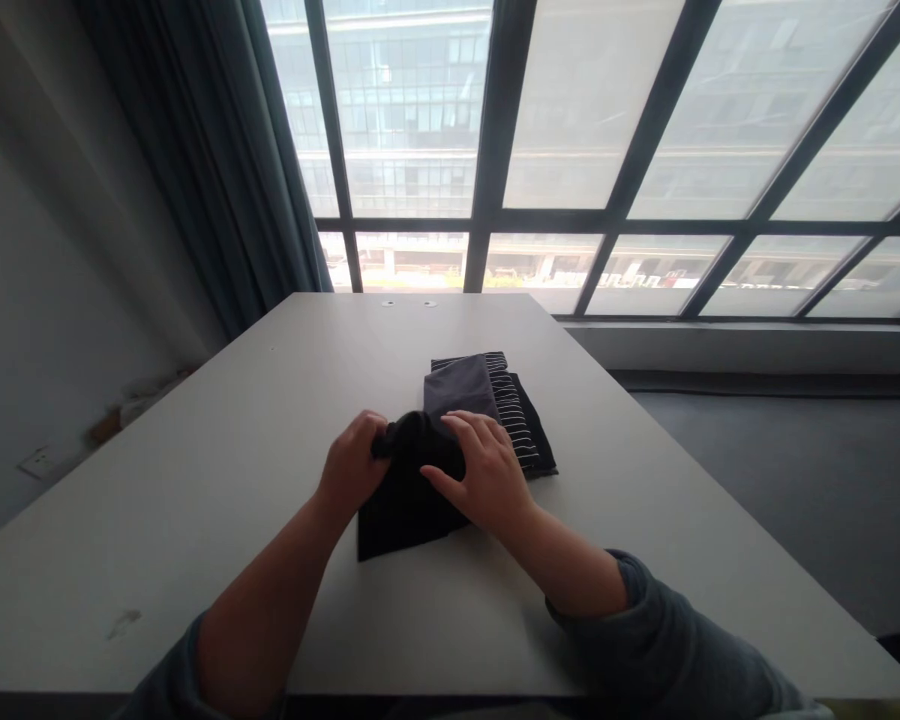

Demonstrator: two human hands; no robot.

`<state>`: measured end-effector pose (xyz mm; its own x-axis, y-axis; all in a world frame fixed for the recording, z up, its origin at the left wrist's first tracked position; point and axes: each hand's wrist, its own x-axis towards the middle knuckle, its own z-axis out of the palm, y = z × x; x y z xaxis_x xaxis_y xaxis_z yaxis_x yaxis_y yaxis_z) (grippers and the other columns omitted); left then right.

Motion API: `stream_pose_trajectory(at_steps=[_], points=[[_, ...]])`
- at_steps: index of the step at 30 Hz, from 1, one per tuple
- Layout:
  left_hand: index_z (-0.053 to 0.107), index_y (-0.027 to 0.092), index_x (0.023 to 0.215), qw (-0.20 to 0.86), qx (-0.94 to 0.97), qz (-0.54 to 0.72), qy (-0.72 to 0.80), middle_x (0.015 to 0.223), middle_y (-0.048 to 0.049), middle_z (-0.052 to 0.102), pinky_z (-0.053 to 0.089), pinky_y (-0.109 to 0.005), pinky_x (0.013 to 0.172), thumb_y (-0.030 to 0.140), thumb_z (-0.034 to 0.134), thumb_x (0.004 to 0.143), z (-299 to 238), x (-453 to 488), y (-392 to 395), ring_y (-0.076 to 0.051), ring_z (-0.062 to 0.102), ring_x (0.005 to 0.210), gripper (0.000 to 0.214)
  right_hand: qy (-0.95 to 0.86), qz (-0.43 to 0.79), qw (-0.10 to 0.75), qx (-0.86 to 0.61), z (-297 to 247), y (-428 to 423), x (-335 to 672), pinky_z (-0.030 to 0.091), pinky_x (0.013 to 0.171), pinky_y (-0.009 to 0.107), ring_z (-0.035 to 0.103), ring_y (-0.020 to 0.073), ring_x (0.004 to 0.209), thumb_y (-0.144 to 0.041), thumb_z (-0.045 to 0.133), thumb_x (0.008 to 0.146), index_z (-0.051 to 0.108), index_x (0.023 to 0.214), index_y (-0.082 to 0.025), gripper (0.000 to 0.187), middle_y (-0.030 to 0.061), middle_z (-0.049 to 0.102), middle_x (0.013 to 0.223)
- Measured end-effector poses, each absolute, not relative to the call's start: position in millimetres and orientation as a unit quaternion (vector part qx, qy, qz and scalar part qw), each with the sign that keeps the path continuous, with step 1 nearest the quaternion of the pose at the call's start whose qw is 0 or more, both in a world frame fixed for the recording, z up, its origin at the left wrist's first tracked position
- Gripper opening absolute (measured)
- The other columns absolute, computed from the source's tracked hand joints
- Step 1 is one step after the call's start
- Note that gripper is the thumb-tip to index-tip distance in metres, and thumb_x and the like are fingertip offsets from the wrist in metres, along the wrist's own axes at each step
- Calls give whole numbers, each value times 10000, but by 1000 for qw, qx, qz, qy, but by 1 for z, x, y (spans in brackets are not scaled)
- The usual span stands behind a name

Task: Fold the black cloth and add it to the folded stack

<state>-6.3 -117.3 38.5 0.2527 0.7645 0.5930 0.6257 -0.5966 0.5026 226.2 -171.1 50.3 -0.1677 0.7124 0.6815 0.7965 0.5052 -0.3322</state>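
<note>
A black cloth garment (412,510) lies folded on the white table, its exact kind not clear. My left hand (354,462) is closed on the garment's upper left part, which is bunched up off the table. My right hand (489,468) rests against the right side of the same garment, thumb and fingers apart in a C shape. Just beyond the hands is a grey piece of cloth (457,388). It lies over a black cloth with white stripes (519,425), with more plain black cloth at its right edge. Where the pieces overlap under my right hand is hidden.
The white table (232,470) narrows away towards a large dark-framed window (487,230). Two small round fittings sit near its far edge. A dark blue curtain (217,180) hangs at the left. A wall socket (37,462) is low on the left wall.
</note>
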Motion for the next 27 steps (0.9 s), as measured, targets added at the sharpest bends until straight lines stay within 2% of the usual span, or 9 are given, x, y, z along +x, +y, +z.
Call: stream_pose_trajectory(at_steps=[2, 6, 10, 12, 14, 18, 20, 22, 27], points=[[575, 247, 977, 66, 829, 440, 339, 1037, -66, 648, 526, -363, 848, 194, 576, 832, 41, -1, -127, -230, 631, 937, 154, -769, 5, 440, -464, 49, -175, 223, 506, 1030, 438, 648, 289, 1163, -413, 724, 933, 564, 1419, -195, 556, 145, 693, 1273], [614, 237, 1011, 32, 844, 440, 305, 1084, -89, 632, 528, -398, 902, 220, 631, 809, 45, 0, -135, -256, 612, 1006, 204, -805, 38, 455, -377, 49, -178, 226, 545, 894, 342, 652, 215, 1004, -168, 585, 912, 624, 1140, -224, 237, 89, 682, 1122], [579, 235, 856, 101, 850, 345, 385, 861, -32, 643, 475, -315, 691, 248, 612, 841, 53, -13, -126, -200, 592, 742, 38, -782, -26, 487, -388, 55, -174, 237, 515, 865, 330, 585, 209, 973, -26, 497, 774, 574, 932, -221, 263, 76, 598, 1045], [595, 239, 834, 149, 866, 257, 403, 761, -3, 630, 412, -293, 605, 324, 631, 883, 57, -20, -121, -179, 551, 633, 105, -766, -50, 485, -420, 57, -169, 245, 498, 853, 329, 555, 212, 952, -1, 471, 691, 546, 892, -220, 307, 71, 558, 1004], [630, 240, 844, 169, 873, 216, 403, 781, -12, 654, 410, -294, 609, 384, 634, 912, 60, -24, -117, -189, 571, 656, 159, -744, -69, 480, -459, 58, -161, 253, 482, 859, 334, 534, 219, 952, 2, 466, 650, 526, 877, -217, 321, 72, 538, 996], [667, 238, 898, 210, 872, 229, 379, 892, -40, 693, 470, -305, 693, 357, 601, 938, 66, -27, -115, -208, 624, 783, 142, -731, -53, 440, -519, 56, -147, 269, 423, 744, 303, 490, 198, 812, -4, 480, 678, 470, 810, -221, 254, 42, 516, 881], [664, 237, 907, 257, 868, 228, 358, 885, -32, 691, 484, -298, 691, 361, 613, 934, 69, -27, -116, -197, 623, 769, 137, -736, -31, 415, -534, 55, -143, 275, 404, 718, 292, 506, 192, 799, -1, 488, 706, 512, 869, -218, 272, 38, 556, 896], [614, 229, 827, 276, 853, 270, 351, 852, -26, 673, 484, -287, 671, 382, 601, 941, 70, -26, -118, -182, 605, 735, 191, -737, -24, 390, -552, 55, -143, 275, 398, 721, 285, 532, 192, 823, 7, 496, 720, 554, 945, -215, 322, 45, 597, 954], [427, 233, 631, 141, 764, 402, 485, 598, 15, 514, 350, -280, 539, 402, 575, 888, 64, -27, -120, -151, 447, 554, 341, -772, -46, 329, -541, 54, -168, 246, 315, 639, 275, 474, 159, 724, 9, 522, 717, 525, 852, -209, 257, 27, 564, 896]])
